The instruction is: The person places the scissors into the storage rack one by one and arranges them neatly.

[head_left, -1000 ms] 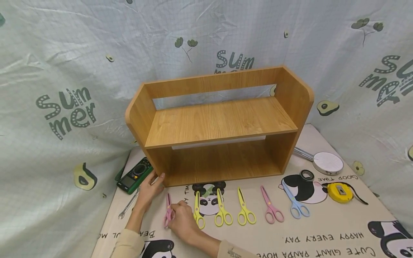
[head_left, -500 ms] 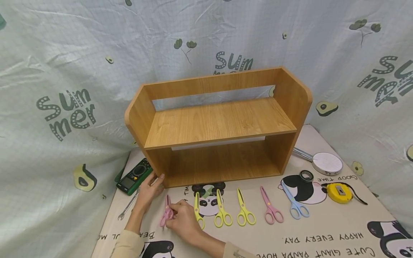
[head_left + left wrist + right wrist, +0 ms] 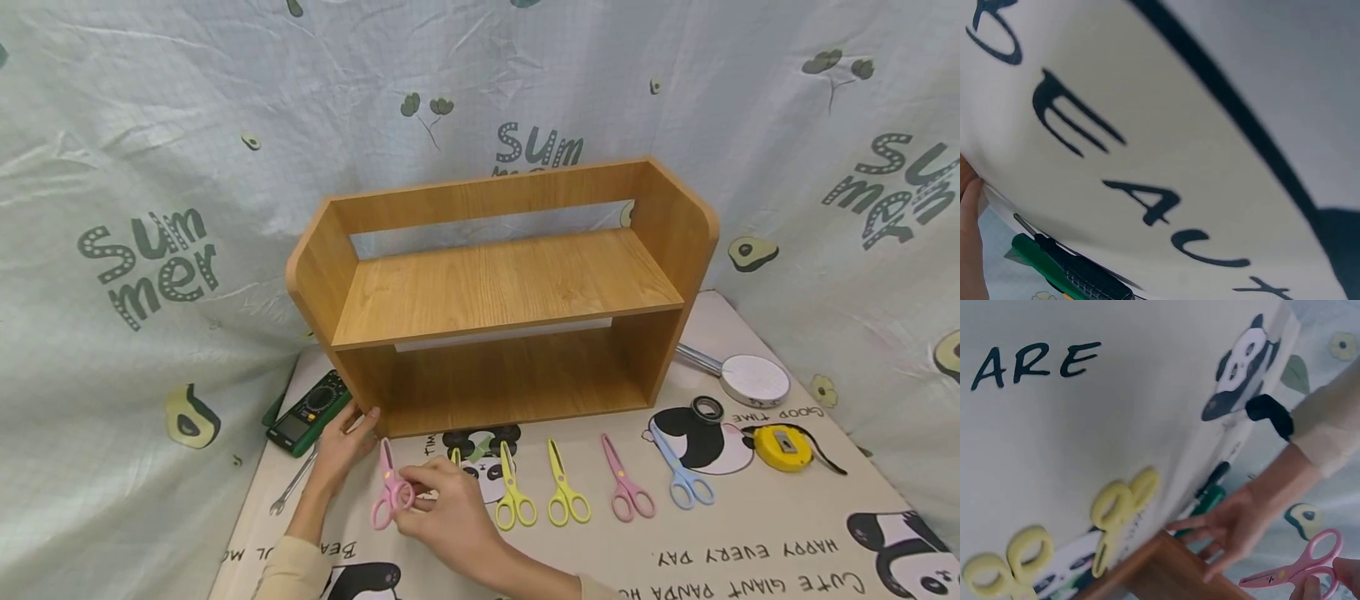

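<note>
My right hand (image 3: 457,512) pinches a pair of pink scissors (image 3: 388,492) by the handle loops. The blades point toward the shelf, left of the row of scissors. In the right wrist view, the pink scissors (image 3: 1288,572) show shut blades with fingers at a loop. My left hand (image 3: 345,442) touches the lower left front corner of a two-tier wooden shelf (image 3: 517,287), its fingers fairly straight. To the right of my right hand lie yellow scissors (image 3: 512,492), more yellow scissors (image 3: 566,492), pink scissors (image 3: 626,487) and blue scissors (image 3: 681,475). Another yellow pair is mostly hidden behind that hand.
A green multimeter (image 3: 307,417) and a wrench (image 3: 292,487) lie left of the shelf. On the right are a black tape roll (image 3: 707,408), a yellow tape measure (image 3: 782,447) and a round white-faced object with a metal handle (image 3: 753,381). A patterned curtain (image 3: 150,125) hangs behind.
My right hand has lifted the pink scissors and turned them, so both loops now show at its left. The left hand stays at the shelf's corner. The head view has shifted slightly.
</note>
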{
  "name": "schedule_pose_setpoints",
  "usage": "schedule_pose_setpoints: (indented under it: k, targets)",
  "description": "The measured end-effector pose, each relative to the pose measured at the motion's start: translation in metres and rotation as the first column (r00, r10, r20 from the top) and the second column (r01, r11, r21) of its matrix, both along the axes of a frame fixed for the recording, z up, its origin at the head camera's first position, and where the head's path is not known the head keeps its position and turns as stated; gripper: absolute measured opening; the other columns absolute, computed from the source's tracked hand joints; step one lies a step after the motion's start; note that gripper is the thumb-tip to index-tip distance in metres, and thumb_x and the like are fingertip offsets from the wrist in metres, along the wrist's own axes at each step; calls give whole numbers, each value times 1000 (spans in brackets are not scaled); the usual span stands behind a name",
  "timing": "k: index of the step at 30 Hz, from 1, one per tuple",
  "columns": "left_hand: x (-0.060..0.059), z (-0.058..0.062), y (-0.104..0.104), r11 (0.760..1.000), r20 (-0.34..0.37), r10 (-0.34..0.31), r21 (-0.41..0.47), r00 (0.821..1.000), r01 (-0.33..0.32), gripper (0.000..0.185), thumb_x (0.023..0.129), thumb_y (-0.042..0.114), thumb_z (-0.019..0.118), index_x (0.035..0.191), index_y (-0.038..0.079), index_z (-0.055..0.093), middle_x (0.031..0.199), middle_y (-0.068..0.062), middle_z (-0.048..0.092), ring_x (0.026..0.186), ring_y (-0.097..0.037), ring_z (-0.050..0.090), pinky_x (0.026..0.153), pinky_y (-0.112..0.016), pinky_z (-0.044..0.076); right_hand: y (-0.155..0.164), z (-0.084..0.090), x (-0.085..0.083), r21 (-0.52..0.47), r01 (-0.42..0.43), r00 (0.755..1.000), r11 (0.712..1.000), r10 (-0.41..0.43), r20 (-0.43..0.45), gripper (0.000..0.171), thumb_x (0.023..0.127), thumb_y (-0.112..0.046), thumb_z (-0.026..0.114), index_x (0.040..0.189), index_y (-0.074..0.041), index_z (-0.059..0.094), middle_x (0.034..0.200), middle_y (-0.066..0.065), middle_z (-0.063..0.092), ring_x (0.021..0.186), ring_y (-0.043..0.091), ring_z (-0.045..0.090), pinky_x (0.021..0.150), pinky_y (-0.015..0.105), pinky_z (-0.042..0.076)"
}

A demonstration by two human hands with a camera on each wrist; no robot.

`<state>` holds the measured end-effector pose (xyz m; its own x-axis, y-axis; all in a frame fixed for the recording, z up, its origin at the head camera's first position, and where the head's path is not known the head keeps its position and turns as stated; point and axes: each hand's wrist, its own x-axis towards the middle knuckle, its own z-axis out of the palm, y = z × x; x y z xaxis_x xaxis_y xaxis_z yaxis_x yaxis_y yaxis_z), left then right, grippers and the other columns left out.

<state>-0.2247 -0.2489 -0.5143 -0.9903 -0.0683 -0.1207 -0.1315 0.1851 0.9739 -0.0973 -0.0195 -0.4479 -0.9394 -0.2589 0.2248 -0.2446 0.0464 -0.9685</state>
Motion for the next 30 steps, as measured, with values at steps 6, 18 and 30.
schedule_pose_setpoints:
  k: [6, 18, 30]
  targets:
    - [1, 2, -3, 1000, 0, -3, -13, 1000, 3, 74, 105, 29, 64, 165, 8, 27, 167, -27, 31, 147, -45, 44, 103, -42, 60, 17, 34, 10, -93, -45, 998, 995, 48, 28, 40, 84, 0, 81, 124, 0, 74, 108, 5, 64, 106, 7, 68, 90, 20, 62]
    - [-1, 1, -7, 992, -43, -9, -128, 999, 4, 69, 104, 22, 66, 163, 9, 33, 164, -23, 39, 145, -42, 47, 105, -30, 57, 28, 103, -15, -232, -22, 985, 972, -18, -169, 43, 83, 9, 79, 125, 0, 72, 113, 13, 64, 113, 21, 71, 95, 30, 63]
    - [2, 3, -2, 1000, 4, -20, -5, 1000, 20, 78, 103, 38, 66, 165, 12, 27, 169, -24, 29, 151, -47, 37, 113, -57, 50, -5, 133, -79, -172, 37, 940, 984, -93, -329, 43, 86, 6, 78, 129, 8, 68, 114, 19, 63, 116, 26, 71, 94, 21, 61]
